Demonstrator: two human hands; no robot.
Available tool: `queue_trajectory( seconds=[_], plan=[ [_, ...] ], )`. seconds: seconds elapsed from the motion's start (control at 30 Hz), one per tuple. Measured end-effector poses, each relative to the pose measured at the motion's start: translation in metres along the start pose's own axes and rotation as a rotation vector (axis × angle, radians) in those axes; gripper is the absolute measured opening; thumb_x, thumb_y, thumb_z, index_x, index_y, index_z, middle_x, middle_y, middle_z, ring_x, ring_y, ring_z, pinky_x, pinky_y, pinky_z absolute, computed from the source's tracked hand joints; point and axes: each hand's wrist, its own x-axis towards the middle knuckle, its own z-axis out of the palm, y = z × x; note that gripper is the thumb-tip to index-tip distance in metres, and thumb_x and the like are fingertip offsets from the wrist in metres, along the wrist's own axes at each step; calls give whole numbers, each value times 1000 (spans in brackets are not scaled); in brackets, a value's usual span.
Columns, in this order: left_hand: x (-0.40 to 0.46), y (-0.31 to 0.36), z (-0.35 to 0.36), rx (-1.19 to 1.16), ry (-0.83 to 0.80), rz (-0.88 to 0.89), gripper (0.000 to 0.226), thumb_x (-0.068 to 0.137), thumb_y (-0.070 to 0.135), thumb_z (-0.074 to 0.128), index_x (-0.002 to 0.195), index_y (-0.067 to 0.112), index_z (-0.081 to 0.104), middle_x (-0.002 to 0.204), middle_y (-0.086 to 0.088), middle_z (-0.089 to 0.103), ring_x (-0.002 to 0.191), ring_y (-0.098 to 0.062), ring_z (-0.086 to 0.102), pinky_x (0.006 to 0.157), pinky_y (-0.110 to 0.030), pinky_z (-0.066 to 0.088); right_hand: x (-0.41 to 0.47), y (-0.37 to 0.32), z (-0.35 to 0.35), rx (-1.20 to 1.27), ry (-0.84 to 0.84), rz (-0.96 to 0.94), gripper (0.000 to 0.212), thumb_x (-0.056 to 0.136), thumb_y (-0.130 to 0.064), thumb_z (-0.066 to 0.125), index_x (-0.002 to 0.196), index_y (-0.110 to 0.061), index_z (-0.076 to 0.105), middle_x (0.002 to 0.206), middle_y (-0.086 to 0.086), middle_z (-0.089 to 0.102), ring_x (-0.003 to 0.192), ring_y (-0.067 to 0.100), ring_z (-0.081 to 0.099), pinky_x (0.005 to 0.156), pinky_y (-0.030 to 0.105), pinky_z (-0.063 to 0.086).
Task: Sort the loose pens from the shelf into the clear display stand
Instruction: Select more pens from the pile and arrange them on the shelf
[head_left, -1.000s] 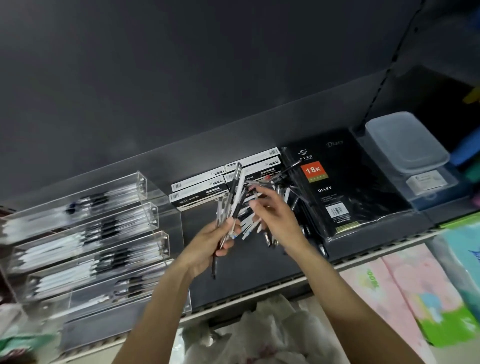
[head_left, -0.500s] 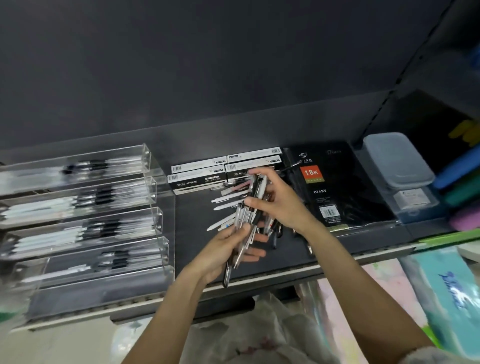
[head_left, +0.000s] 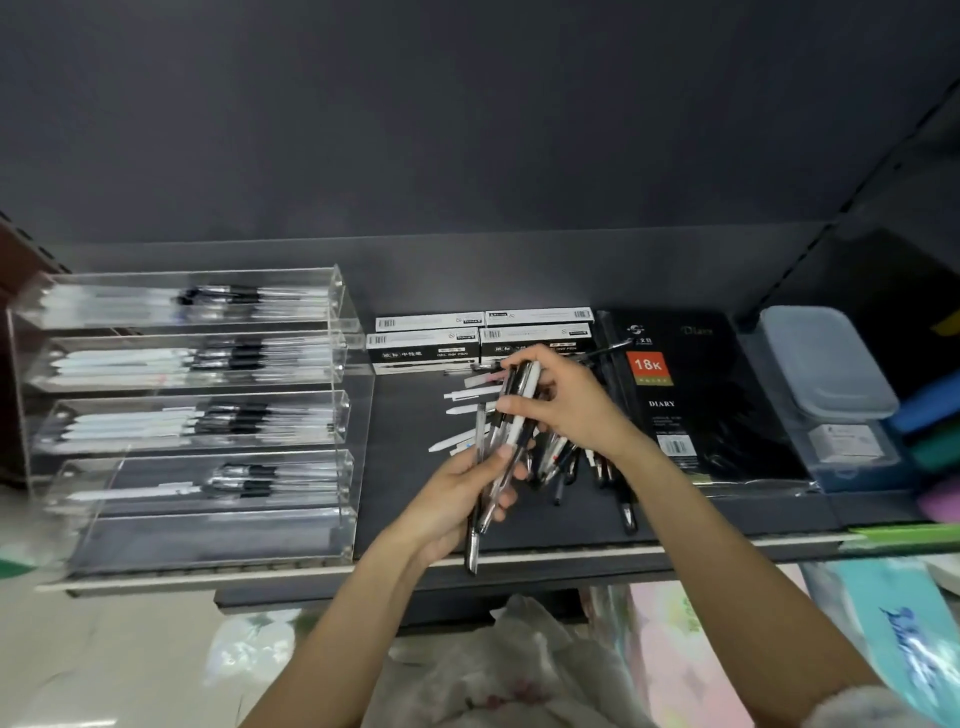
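Both hands, left hand (head_left: 457, 493) and right hand (head_left: 566, 405), clasp one pen bundle (head_left: 501, 441) right of the five-tier clear display stand (head_left: 343, 364), loose pens (head_left: 571, 462) beneath too overlapped to count, beside four boxes (head_left: 423, 353) reading "GEL INK PEN" and a "18K DIARY" notebook (head_left: 691, 395).

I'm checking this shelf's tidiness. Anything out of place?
Yes: loose pens lie scattered at mixed angles on the shelf, between the clear stand and the diary, beneath both hands.
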Motion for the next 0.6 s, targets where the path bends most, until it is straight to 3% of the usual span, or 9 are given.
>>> queue_trajectory(
  seconds=[0.13,0.3,0.4,0.47,0.5,0.57,0.6],
  plan=[
    [3,-2,3,-54,19,51,13,98,20,44,94,11,53,69,4,58,45,-5,41,39,-15,32,7,4,1,-47,128,-9,55,71,-28,80,120,-27,56,86,2,64,61,3,57,56,17,46],
    [-2,-7,2,-7,39,18,28,98,22,47,117,5,57,79,-1,70,52,-11,54,43,-20,43,12,3,-7,-108,188,-51,56,66,-35,78,118,-24,61,91,-4,59,56,0,50,55,13,45],
    [-2,-9,2,-8,16,8,30,98,23,47,121,6,55,75,2,64,54,-9,52,48,-21,47,14,-1,-7,-234,158,-145,48,67,-39,75,109,-18,66,94,-6,60,58,-4,50,58,11,40],
    [0,-11,3,10,1,12,31,98,25,46,122,8,55,69,7,54,52,-6,46,50,-21,47,16,-4,-5,-328,106,-190,42,73,-38,73,110,-18,67,105,-7,57,76,-7,53,71,16,43],
    [1,-12,3,26,5,15,31,98,25,46,123,7,54,67,8,52,51,-5,44,50,-20,46,17,-5,-5,-376,63,-215,42,76,-41,70,114,-22,65,117,-6,53,95,-5,50,86,23,44],
    [2,-13,1,79,26,26,34,99,24,45,124,3,52,67,9,49,51,-4,41,49,-19,43,19,-8,-6,-491,-70,-285,41,79,-47,64,118,-35,62,145,-7,33,133,11,26,111,37,22],
    [3,-13,0,104,34,34,35,99,24,44,125,1,51,67,9,49,51,-4,41,49,-19,42,20,-11,-7,-551,-157,-318,37,80,-49,63,116,-39,62,152,-9,23,141,14,10,114,41,11]
  ],
)
